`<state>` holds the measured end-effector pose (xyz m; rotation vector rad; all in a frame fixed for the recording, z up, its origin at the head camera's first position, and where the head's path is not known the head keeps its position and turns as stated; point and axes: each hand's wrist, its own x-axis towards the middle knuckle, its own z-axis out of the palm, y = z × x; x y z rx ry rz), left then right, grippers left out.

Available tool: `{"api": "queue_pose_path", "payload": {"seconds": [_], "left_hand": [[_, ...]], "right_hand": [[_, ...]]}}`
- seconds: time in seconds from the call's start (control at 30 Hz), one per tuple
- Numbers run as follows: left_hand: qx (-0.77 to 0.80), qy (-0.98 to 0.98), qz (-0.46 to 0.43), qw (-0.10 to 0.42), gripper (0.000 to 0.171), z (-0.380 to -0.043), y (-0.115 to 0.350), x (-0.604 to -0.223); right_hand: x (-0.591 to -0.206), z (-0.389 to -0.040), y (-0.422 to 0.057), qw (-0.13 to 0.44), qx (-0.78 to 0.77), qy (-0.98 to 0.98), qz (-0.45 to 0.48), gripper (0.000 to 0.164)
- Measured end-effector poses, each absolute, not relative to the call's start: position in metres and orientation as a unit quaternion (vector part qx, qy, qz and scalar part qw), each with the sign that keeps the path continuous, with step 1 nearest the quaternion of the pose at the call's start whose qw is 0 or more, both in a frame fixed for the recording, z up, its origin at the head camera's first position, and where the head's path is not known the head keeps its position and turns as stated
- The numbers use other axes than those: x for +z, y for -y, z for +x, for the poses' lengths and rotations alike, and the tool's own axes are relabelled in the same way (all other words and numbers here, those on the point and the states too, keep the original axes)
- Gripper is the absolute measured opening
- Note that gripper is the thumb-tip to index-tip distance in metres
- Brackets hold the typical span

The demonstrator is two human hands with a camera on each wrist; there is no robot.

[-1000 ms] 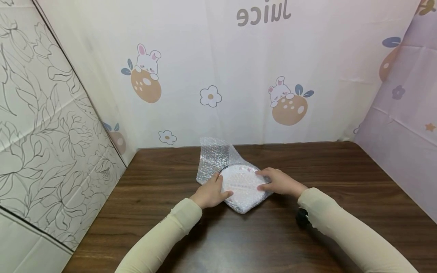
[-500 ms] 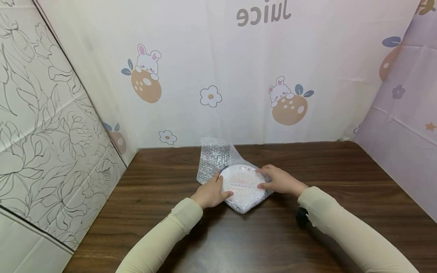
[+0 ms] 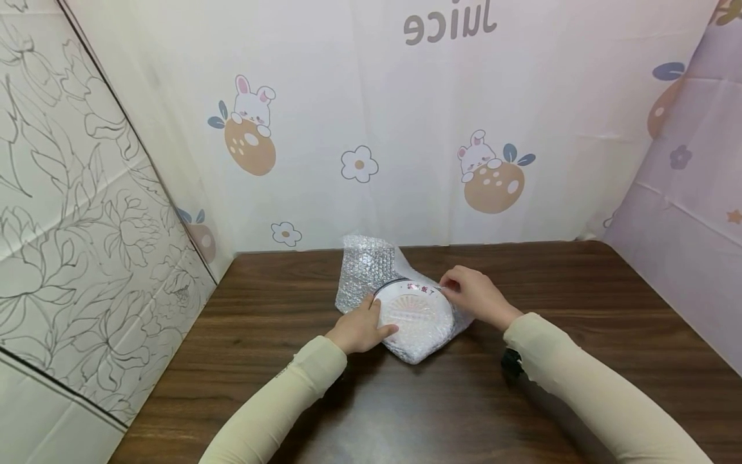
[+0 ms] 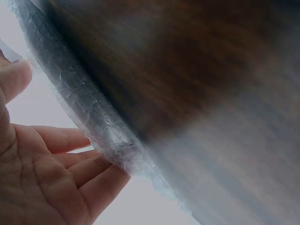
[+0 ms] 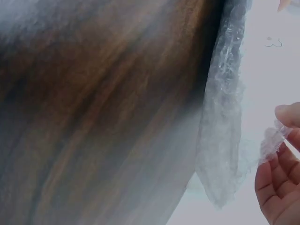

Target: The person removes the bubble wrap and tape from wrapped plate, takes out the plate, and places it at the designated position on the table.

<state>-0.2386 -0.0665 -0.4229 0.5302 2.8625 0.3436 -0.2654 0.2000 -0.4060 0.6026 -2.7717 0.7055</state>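
A round white plate [image 3: 414, 319] with a dark rim line and small printed marks lies partly covered by clear bubble wrap [image 3: 362, 267] on the table. My left hand [image 3: 356, 327] holds the plate's left side, thumb on top; in the left wrist view its fingers [image 4: 101, 180] touch the wrapped edge. At the plate's upper right, my right hand [image 3: 478, 298] pinches a piece of bubble wrap. The right wrist view shows that piece [image 5: 272, 143] between thumb and fingers. The plate's underside is hidden.
The brown wooden table [image 3: 278, 399] meets a printed curtain [image 3: 406, 193] at the back. A flower-line panel [image 3: 104, 212] stands on the left and a lilac curtain [image 3: 690, 212] on the right. The wrap's loose end reaches the table's back edge.
My right hand has gone from resting on the plate's right side to pinching the wrap at its upper right edge. More of the rim print shows clearly. My left hand stays put.
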Motion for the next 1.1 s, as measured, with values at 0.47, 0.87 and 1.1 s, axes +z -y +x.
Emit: {"api": "queue_pose_path", "payload": {"seconds": [0.47,0.87,1.1], "left_hand": [[0.113,-0.971,0.178,0.108,0.085,-0.238,0.065,-0.421],[0.105,-0.974,0.172,0.102,0.084,-0.238,0.062,-0.421],[0.105,-0.974,0.17,0.109,0.084,-0.238,0.06,-0.419]], "right_hand": [[-0.401,-0.286,-0.218,0.139,0.29,0.934,0.155,0.009],[-0.407,-0.303,-0.233,0.133,0.311,0.934,0.115,0.015],[-0.409,-0.307,-0.24,0.11,0.3,0.943,0.089,0.018]]}}
